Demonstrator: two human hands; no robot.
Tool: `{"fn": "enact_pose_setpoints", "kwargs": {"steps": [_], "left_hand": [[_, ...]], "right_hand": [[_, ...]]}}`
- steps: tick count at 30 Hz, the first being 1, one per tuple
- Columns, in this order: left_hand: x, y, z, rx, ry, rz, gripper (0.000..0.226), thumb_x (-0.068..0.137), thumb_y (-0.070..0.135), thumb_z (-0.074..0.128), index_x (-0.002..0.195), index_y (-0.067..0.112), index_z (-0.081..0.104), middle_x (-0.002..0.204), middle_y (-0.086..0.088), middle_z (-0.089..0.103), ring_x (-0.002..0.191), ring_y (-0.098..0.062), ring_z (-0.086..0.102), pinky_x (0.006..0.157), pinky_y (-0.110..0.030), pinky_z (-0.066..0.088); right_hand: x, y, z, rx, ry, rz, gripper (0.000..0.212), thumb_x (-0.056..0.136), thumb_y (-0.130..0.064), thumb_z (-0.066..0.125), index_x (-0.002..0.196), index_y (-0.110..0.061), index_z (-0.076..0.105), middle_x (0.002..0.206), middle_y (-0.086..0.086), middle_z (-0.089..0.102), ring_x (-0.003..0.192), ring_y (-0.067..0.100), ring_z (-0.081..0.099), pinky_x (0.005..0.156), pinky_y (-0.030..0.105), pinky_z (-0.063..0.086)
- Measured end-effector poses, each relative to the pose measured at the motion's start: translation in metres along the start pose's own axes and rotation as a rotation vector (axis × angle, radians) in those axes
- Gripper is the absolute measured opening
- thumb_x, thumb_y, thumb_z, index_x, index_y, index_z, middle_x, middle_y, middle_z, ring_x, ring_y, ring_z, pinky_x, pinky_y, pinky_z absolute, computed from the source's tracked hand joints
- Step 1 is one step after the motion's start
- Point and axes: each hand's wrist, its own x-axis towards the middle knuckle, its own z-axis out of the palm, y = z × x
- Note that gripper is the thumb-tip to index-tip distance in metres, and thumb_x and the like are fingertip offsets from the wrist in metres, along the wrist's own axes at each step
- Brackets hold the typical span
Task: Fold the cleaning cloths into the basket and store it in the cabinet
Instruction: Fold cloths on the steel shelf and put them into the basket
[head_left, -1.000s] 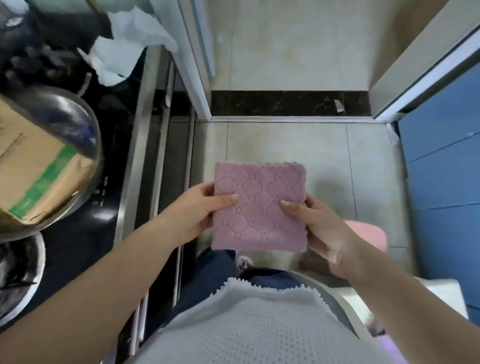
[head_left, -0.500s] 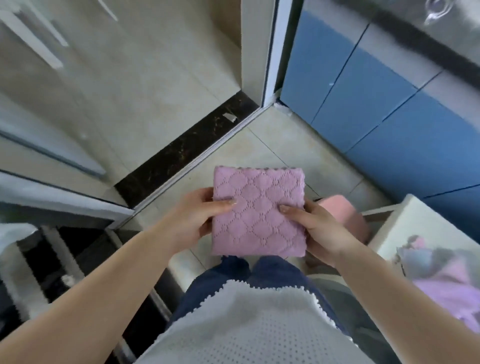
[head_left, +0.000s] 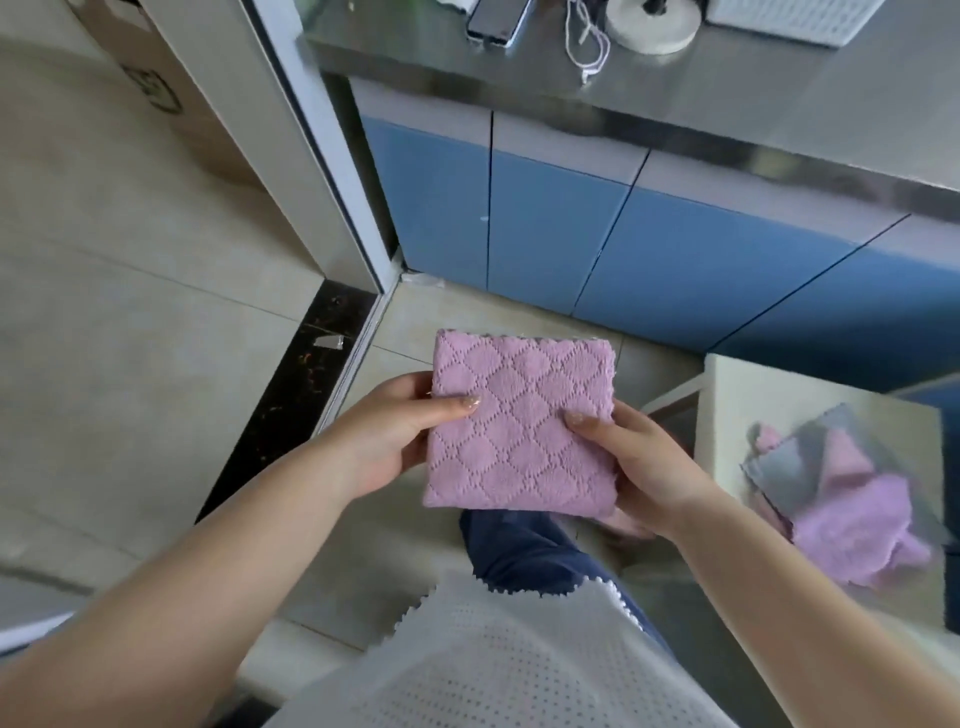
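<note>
A person looks down at a pink quilted microfibre cleaning cloth (head_left: 519, 423), folded into a neat square and held flat in the air above a beige tiled floor (head_left: 130, 312). The left hand (head_left: 387, 434) grips the cloth's left edge, thumb lying on top. The right hand (head_left: 631, 462) grips the right edge the same way, thumb on top and fingers underneath. To the right, on a pale surface (head_left: 753, 395), lies a loose heap of unfolded pink and grey cloths (head_left: 852, 499), well apart from the held one. Ahead stand blue cabinet doors (head_left: 545, 234), closed, under a steel countertop (head_left: 779, 104) bearing a phone (head_left: 493, 21) and a white slotted plastic basket (head_left: 789, 15)
</note>
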Motion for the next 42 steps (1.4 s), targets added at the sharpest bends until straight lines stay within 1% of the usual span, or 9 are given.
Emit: {"fn": "enact_pose_setpoints", "kwargs": {"steps": [9, 15, 19, 25, 28, 30, 34, 38, 42], "left_hand": [[0.111, 0.136, 0.028, 0.085, -0.127, 0.028, 0.053, 0.069, 0.020, 0.078, 0.117, 0.009, 0.060, 0.113, -0.008, 0.069, 0.106, -0.026, 0.064, 0.093, -0.042, 0.049], [0.174, 0.219, 0.067, 0.130, -0.213, 0.041, 0.036, 0.078, 0.012, 0.066, 0.114, 0.008, 0.061, 0.111, -0.009, 0.070, 0.102, -0.024, 0.066, 0.086, -0.036, 0.053], [0.221, 0.267, 0.091, 0.170, -0.273, 0.055, 0.024, 0.083, 0.009, 0.062, 0.106, 0.009, 0.064, 0.105, -0.010, 0.071, 0.093, -0.021, 0.069, 0.083, -0.035, 0.055], [0.291, 0.353, 0.120, 0.262, -0.410, 0.081, 0.028, 0.085, 0.010, 0.061, 0.113, 0.006, 0.062, 0.110, -0.012, 0.069, 0.093, -0.022, 0.067, 0.081, -0.035, 0.056], [0.310, 0.397, 0.137, 0.297, -0.504, 0.101, 0.040, 0.073, 0.019, 0.067, 0.112, 0.009, 0.063, 0.108, -0.010, 0.071, 0.098, -0.023, 0.067, 0.085, -0.038, 0.055], [0.326, 0.430, 0.152, 0.346, -0.562, 0.143, 0.045, 0.068, 0.023, 0.067, 0.111, 0.011, 0.063, 0.105, -0.006, 0.071, 0.095, -0.019, 0.067, 0.081, -0.034, 0.055], [0.344, 0.475, 0.180, 0.345, -0.656, 0.185, 0.048, 0.071, 0.022, 0.065, 0.117, 0.008, 0.060, 0.114, -0.010, 0.067, 0.097, -0.021, 0.063, 0.075, -0.028, 0.056], [0.361, 0.511, 0.216, 0.313, -0.716, 0.216, 0.043, 0.074, 0.020, 0.063, 0.114, 0.006, 0.061, 0.119, -0.015, 0.064, 0.102, -0.023, 0.061, 0.087, -0.031, 0.052], [0.377, 0.539, 0.253, 0.279, -0.721, 0.260, 0.040, 0.073, 0.020, 0.063, 0.111, 0.008, 0.062, 0.109, -0.011, 0.068, 0.087, -0.017, 0.066, 0.075, -0.027, 0.057]], "right_hand": [[0.072, -0.131, -0.012, 0.026, 0.090, -0.147, 0.035, 0.076, -0.021, 0.068, 0.108, -0.012, 0.059, 0.093, 0.003, 0.073, 0.090, 0.022, 0.070, 0.071, 0.030, 0.058], [0.097, -0.214, -0.026, 0.081, 0.189, -0.248, 0.033, 0.079, -0.020, 0.063, 0.110, -0.010, 0.059, 0.095, 0.006, 0.073, 0.086, 0.023, 0.071, 0.065, 0.031, 0.057], [0.118, -0.258, -0.037, 0.145, 0.255, -0.320, 0.024, 0.088, -0.016, 0.057, 0.110, -0.008, 0.059, 0.098, 0.008, 0.072, 0.085, 0.022, 0.070, 0.071, 0.032, 0.059], [0.157, -0.334, -0.049, 0.242, 0.334, -0.423, 0.030, 0.082, -0.017, 0.061, 0.109, -0.005, 0.059, 0.097, 0.010, 0.073, 0.082, 0.023, 0.071, 0.066, 0.031, 0.058], [0.167, -0.371, -0.053, 0.272, 0.382, -0.486, 0.031, 0.077, -0.019, 0.063, 0.106, -0.006, 0.061, 0.092, 0.009, 0.074, 0.078, 0.021, 0.072, 0.066, 0.031, 0.059], [0.171, -0.402, -0.058, 0.266, 0.411, -0.542, 0.034, 0.075, -0.020, 0.063, 0.106, -0.006, 0.061, 0.092, 0.009, 0.074, 0.076, 0.020, 0.071, 0.067, 0.031, 0.059], [0.168, -0.451, -0.066, 0.251, 0.458, -0.613, 0.019, 0.087, -0.014, 0.057, 0.102, -0.005, 0.061, 0.085, 0.009, 0.074, 0.069, 0.019, 0.071, 0.060, 0.027, 0.058], [0.161, -0.507, -0.085, 0.163, 0.487, -0.645, 0.032, 0.079, -0.021, 0.063, 0.106, -0.004, 0.061, 0.088, 0.010, 0.073, 0.070, 0.019, 0.070, 0.063, 0.027, 0.059], [0.160, -0.559, -0.112, 0.125, 0.489, -0.679, 0.042, 0.073, -0.024, 0.067, 0.110, -0.006, 0.062, 0.092, 0.008, 0.073, 0.073, 0.018, 0.070, 0.070, 0.029, 0.058]]}}
